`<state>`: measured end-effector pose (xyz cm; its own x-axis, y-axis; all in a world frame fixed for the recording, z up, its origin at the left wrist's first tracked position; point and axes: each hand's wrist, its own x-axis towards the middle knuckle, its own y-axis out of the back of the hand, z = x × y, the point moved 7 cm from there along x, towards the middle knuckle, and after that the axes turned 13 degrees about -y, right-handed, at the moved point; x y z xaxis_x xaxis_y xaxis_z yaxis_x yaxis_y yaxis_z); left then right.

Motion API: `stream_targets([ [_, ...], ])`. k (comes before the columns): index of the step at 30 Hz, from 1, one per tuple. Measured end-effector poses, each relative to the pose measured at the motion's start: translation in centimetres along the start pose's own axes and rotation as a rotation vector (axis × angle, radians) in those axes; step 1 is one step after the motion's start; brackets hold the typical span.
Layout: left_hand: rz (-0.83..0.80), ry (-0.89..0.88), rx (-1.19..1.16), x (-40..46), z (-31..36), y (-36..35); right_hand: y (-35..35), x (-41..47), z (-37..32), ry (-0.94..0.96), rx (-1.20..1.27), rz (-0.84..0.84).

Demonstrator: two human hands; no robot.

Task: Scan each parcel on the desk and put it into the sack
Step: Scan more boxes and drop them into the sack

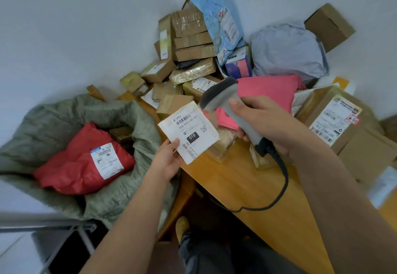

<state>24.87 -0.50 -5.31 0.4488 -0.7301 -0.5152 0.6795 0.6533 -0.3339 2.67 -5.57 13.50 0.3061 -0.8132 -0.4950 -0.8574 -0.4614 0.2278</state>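
1. The step in hand looks like scanning: just left of the frame's centre, the left hand (169, 162) pinches the lower corner of a small white parcel (189, 131), its label with the barcode facing up.
2. The right hand (264, 121), right of centre, has its fingers curled round the grip of a grey scanner (223, 99); the scanner's head sits just beside the parcel's upper right edge, pointing down toward the label.
3. The grey-green sack (133, 121) stands open at lower left, beside the wooden desk (247, 187). A red parcel (79, 162) with a white label already lies inside it.
4. Many parcels remain piled on the desk toward the upper middle and right, among them a pink bag (270, 91), so the task seems far from done.
5. Next, once the scan registers, the left hand would need to carry the parcel leftward over the sack's mouth and release it.
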Motion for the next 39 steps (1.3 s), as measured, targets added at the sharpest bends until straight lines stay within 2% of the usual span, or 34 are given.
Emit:
stream_targets([
  [10, 0.08, -0.019, -0.022, 1.0, 2.2, 0.8, 0.1, -0.9, -3.5, 0.123, -0.018, -0.043],
  [23, 0.117, -0.003, -0.029, 0.9, 3.3, 1.9, -0.4, -1.4, -5.8, 0.126, 0.015, -0.032],
  [26, 0.196, -0.003, -0.061, 0.4, 4.1, 4.1, -2.2, -0.4, -6.0, 0.091, 0.038, -0.057],
  [28, 0.305, -0.028, -0.128, 0.4, 5.0, 6.9, -3.8, 0.3, -6.1, 0.072, 0.056, -0.073],
  [32, 0.532, -0.185, -0.253, 1.3, 8.1, 13.5, -7.4, 1.5, -6.8, 0.067, 0.058, -0.094],
  [35, 0.654, -0.268, -0.225, 1.8, 10.9, 17.0, -9.4, 2.4, -8.1, 0.066, 0.066, -0.083],
  [39, 0.683, -0.378, -0.267, 3.9, 14.1, 19.7, -12.0, 4.2, -9.4, 0.038, 0.11, -0.064],
])
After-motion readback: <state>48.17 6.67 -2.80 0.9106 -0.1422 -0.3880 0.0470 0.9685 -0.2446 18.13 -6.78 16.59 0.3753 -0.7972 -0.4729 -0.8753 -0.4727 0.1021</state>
